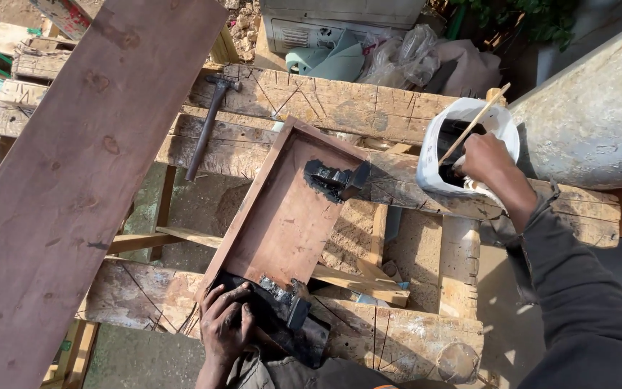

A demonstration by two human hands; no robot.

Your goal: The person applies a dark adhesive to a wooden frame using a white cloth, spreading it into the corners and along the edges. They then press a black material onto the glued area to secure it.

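A shallow wooden tray (282, 216) with raised edges lies across the beams of a rough wooden workbench (325, 101). Black paste is smeared at its far right corner and along its near end. My left hand (226, 328) presses on the tray's near, blackened end and holds it down. My right hand (485, 158) reaches into a white cut-open plastic container (433, 162) with black contents at the bench's right side. A thin wooden stick (473, 124) stands in that container, and the hand's fingers are partly hidden inside it.
A hammer (206, 126) lies on the bench's far beams. A long wide reddish plank (80, 173) leans across the left side. A large grey metal drum (592, 122) stands at the right. Plastic bags and clutter (404, 57) lie behind the bench.
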